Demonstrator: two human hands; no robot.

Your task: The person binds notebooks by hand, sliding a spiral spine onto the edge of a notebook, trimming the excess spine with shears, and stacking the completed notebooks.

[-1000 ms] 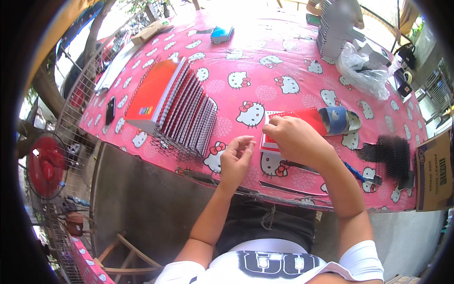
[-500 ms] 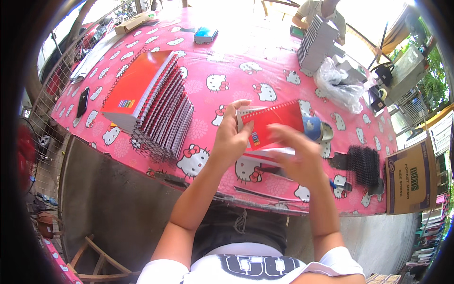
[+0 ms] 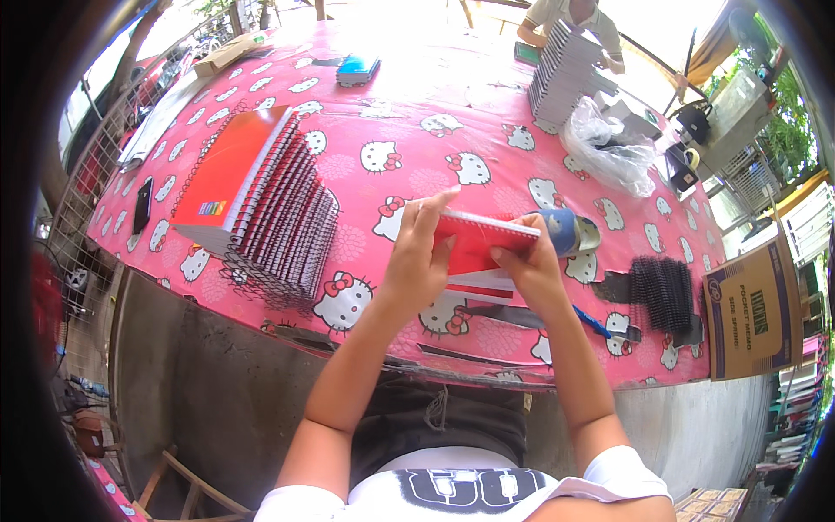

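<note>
A small red notebook [image 3: 474, 245] with a row of punched holes along its far edge is held between my two hands, above the table's near edge. My left hand [image 3: 416, 261] grips its left end, fingers behind and thumb in front. My right hand [image 3: 535, 268] pinches its right end, thumb on the red cover. No coil shows along the holes. Just below it lie white sheets with a red edge [image 3: 480, 287], partly covered by the notebook and my hands. To the left stands a tall stack of red spiral notebooks [image 3: 252, 204].
Black plastic coils [image 3: 663, 291] lie at the right beside a blue-handled tool [image 3: 593, 322] and a cardboard box [image 3: 752, 304]. A blue roundish object [image 3: 565, 233] sits behind my right hand. Farther off are a clear plastic bag [image 3: 609, 152], stacked notebooks [image 3: 557, 78] and another person [image 3: 600, 26].
My right hand has come up and closed on the red notebook's right end. The notebook has turned so its punched edge lies nearly crosswise, tilted away. The whole view has shifted slightly.
</note>
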